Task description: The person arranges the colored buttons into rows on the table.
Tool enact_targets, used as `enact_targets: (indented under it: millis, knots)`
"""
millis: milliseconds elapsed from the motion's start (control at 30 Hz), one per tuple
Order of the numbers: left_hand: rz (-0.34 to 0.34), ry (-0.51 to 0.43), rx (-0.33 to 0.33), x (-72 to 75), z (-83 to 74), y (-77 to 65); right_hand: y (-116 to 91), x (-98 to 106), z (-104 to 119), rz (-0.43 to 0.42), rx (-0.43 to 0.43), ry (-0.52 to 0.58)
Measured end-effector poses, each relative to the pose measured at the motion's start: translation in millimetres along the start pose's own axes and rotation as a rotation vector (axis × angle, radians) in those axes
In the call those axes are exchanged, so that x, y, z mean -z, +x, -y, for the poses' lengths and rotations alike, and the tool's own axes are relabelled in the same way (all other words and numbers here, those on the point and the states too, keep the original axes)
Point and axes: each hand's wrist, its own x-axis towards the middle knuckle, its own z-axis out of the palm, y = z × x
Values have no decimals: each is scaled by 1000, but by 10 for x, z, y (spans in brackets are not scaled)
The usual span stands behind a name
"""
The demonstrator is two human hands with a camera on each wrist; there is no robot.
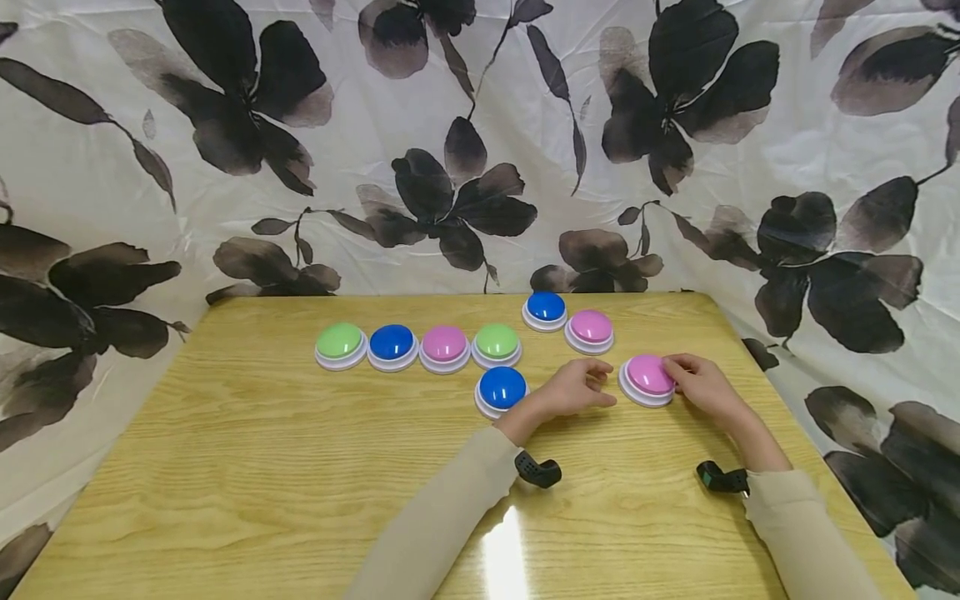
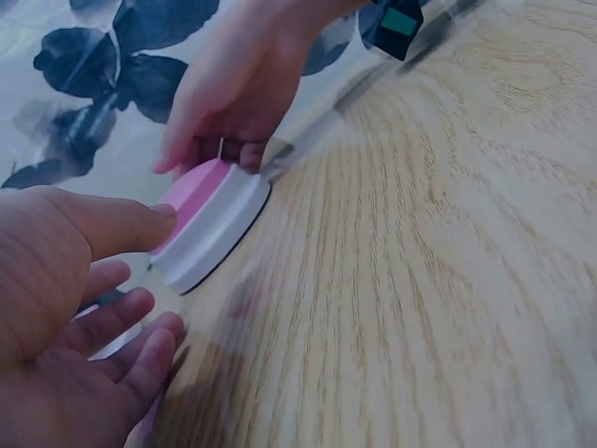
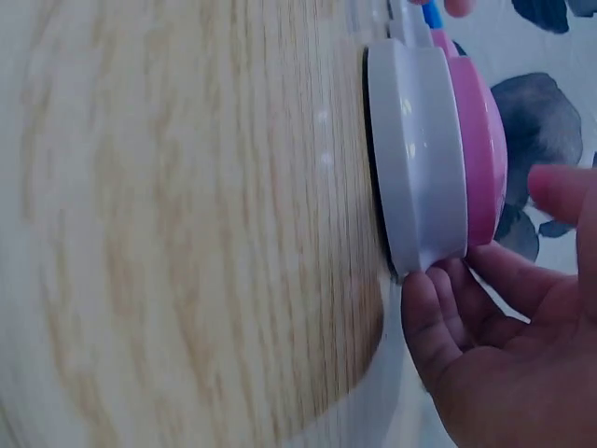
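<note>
A pink dome push button with a white round base lies on the table between my two hands. My right hand is at its right side. In the right wrist view, that hand's fingers touch the edge of the white base, and the thumb stands apart from the pink dome. To the button's left is my left hand, thumb and fingers spread with a gap and nothing held. A blue push button sits behind the left wrist, partly covered by it.
Farther back, a row holds a green button, a blue button, a pink button and a green button. Another blue button and pink button stand near the back edge. Floral cloth hangs behind the wooden table.
</note>
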Motion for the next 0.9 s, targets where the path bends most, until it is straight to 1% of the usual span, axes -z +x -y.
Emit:
enact_targets:
  millis: [133,267,400,533,633,733,800,900]
  knots:
    - [-12,48,-10,-24,-23,88,-22,31,8,16,24,-14]
    - [-19,51,-27,-40,-47,165,-43,85,-11,38,46,-18]
    - [-25,72,-39,-64,-41,220,-62,117,-48,77,55,38]
    - [-27,92,-39,-102,-21,259,-77,132,-89,122,83,108]
    - [-44,127,-41,-126,-11,291,-75,134,-110,151,101,130]
    - [-50,178,-69,-147,-12,325,-65,133,-124,156,105,134]
    - [-47,193,-96,-163,-11,344,-61,124,-121,152,108,140]
    - [-48,184,-124,-188,-5,357,-50,96,-119,145,120,121]
